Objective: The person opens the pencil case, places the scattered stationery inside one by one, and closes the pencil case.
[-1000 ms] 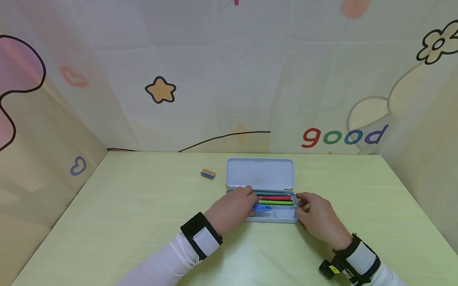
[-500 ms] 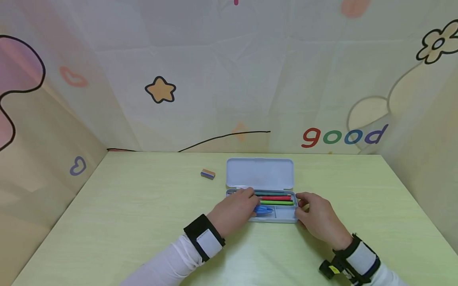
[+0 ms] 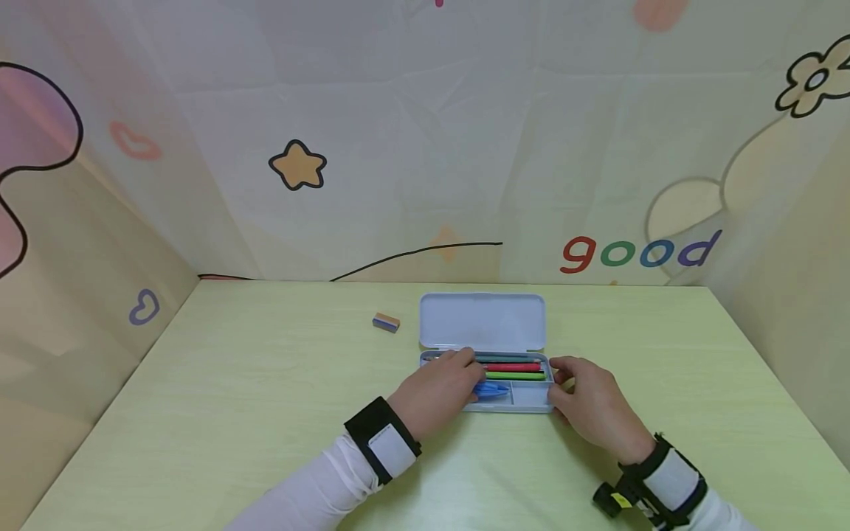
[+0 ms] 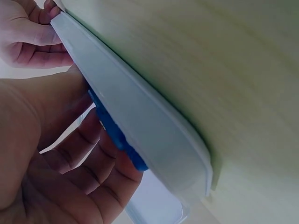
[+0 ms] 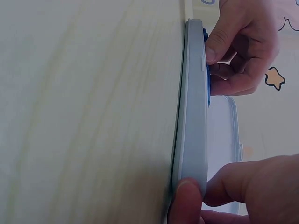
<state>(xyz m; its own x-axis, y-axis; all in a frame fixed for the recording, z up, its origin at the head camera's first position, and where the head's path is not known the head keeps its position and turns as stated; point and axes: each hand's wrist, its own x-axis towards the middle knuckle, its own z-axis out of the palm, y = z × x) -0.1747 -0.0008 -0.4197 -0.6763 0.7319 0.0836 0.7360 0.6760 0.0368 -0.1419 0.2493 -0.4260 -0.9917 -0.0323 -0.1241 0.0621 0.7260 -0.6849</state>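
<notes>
An open light-blue pencil case (image 3: 531, 399) lies on the table with its lid (image 3: 482, 321) folded back. My left hand (image 3: 434, 394) reaches over its left half and pinches a blue plastic item with a tapered end (image 3: 493, 389), which sits low at the front compartment. The fingers mostly cover this item; I cannot tell its exact kind. In the left wrist view, its blue side (image 4: 112, 128) shows along the case's rim. My right hand (image 3: 591, 405) grips the case's right end, thumb on the outside. A red pencil (image 3: 511, 367) and a green pencil (image 3: 514, 376) lie in the rear compartment.
Left of the lid, a small eraser (image 3: 387, 322) in a blue and tan sleeve lies on the pale wooden table (image 3: 265, 383). A printed cloth (image 3: 412, 147) hangs behind the table's back edge. A teal pencil (image 3: 508, 359) lies behind the red one.
My left hand has shifted slightly right over the case, and the blue item's tip has moved right with it. The right hand and the case stay in place.
</notes>
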